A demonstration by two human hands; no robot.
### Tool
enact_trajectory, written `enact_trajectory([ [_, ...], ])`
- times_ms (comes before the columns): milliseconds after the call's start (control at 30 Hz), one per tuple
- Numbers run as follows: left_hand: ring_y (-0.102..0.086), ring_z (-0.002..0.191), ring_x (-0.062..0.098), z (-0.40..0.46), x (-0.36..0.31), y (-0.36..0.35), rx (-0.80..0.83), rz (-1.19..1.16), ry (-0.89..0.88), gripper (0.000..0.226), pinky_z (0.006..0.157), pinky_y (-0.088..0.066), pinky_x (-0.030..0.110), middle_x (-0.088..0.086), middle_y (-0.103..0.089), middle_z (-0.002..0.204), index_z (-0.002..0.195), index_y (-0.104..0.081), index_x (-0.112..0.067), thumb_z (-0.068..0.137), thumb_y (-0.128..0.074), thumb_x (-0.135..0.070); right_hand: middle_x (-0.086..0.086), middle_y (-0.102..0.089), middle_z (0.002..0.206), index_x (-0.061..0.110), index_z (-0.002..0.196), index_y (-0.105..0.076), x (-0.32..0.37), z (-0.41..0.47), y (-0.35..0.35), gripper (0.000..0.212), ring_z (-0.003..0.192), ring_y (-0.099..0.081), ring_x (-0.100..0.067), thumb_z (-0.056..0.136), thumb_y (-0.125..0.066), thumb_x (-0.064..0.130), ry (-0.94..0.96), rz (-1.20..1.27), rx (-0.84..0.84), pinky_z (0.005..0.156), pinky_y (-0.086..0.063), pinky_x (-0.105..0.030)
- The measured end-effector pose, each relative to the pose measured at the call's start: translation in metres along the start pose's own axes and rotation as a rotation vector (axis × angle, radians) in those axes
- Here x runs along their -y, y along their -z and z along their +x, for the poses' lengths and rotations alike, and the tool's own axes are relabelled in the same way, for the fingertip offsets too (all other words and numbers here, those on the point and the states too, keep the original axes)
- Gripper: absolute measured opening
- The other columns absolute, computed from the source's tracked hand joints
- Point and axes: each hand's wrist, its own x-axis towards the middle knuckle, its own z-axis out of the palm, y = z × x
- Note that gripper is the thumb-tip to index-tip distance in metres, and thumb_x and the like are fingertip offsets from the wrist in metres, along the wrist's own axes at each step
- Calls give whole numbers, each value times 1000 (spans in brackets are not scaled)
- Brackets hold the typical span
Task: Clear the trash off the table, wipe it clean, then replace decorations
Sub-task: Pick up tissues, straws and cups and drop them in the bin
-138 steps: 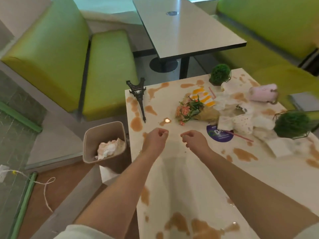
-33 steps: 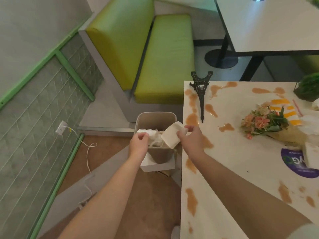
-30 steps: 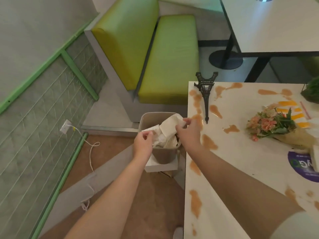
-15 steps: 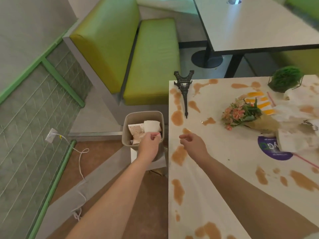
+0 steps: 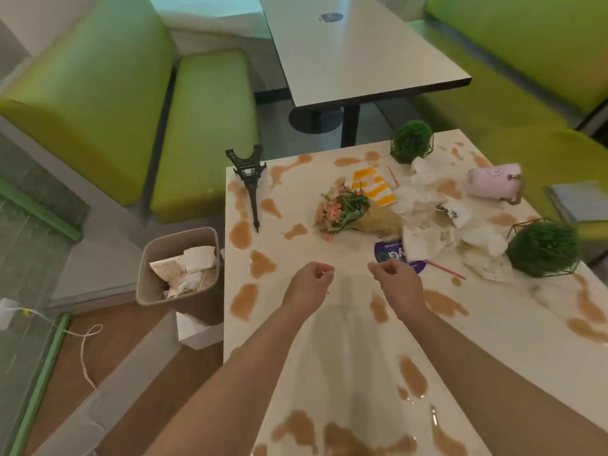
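Observation:
The white table (image 5: 345, 363) is covered in brown spills. Crumpled white napkins (image 5: 434, 222) lie in a heap at its right side, with a purple round card (image 5: 391, 255) and a pink straw (image 5: 444, 269) beside them. A yellow-striped wrapper (image 5: 373, 189) and a tipped pink cup (image 5: 493, 185) lie further back. The decorations are a black Eiffel tower model (image 5: 250, 182), a flower bouquet (image 5: 345, 209) and two green ball plants (image 5: 411, 141) (image 5: 544, 248). My left hand (image 5: 309, 279) and right hand (image 5: 396, 281) hover over the table's middle, fingers curled, holding nothing.
A beige trash bin (image 5: 179, 268) holding used napkins stands on the floor by the table's left edge. Green bench seats (image 5: 204, 126) flank a second table (image 5: 355, 51) behind. A white cable (image 5: 82, 343) trails on the floor at left.
Both hands let go of napkins into the bin, then drew back over the table. My view swung right, from the bin to the tabletop.

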Motion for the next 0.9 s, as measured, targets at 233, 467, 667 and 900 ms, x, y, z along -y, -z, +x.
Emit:
enact_trajectory([
  [233, -61, 100, 17, 8, -39, -68, 45, 4, -17, 14, 85, -47, 30, -4, -63, 100, 106, -65, -24, 96, -56, -29, 3, -64, 71, 24, 81, -63, -42, 32, 83, 25, 61, -61, -18, 96, -51, 40, -12, -498, -54, 55, -43, -28],
  [467, -59, 98, 13, 21, -60, -115, 37, 92, -19, 15, 79, -47, 28, -5, -62, 110, 108, -63, -26, 97, -54, -31, 4, -68, 91, 31, 106, -63, -62, 82, 129, 18, 72, -65, -21, 94, -51, 37, -17, -709, -37, 64, -50, -27],
  [667, -60, 106, 14, 40, -71, -145, 38, 147, 0, 23, 92, -49, 32, -5, -64, 117, 116, -64, -23, 95, -55, -30, 2, -63, 108, 27, 117, -57, -54, 119, 130, 25, 83, -65, -22, 93, -53, 33, 88, -557, -33, 68, -50, -32],
  [900, -57, 111, 22, 61, -85, -171, -51, 305, -25, 38, 94, -48, 41, 1, -64, 121, 127, -61, -22, 94, -52, -38, 9, -61, 87, 19, 93, -60, -39, 136, 120, 17, 80, -63, -22, 87, -66, 34, 86, -479, 98, 63, -41, -29],
])
